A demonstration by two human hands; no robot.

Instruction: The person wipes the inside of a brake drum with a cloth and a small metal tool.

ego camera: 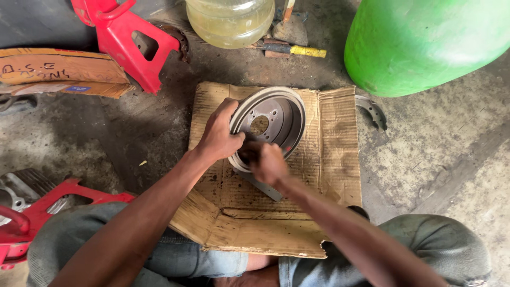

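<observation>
Cardboard point(329, 159) on concrete bears a tilted brake drum point(268, 125); left hand point(219, 135) grips its rim, blurred right hand's point(268, 162) grip unclear.

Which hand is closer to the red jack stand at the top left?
Left. The left hand grips the brake drum's left rim, on the side facing the red jack stand. The right hand, blurred, works at the drum's lower edge, farther away.

You sit in a vehicle repair workshop: stained concrete floor point(435, 149), red jack stand point(135, 45), brake shoe point(373, 110), hammer point(289, 26).
</observation>
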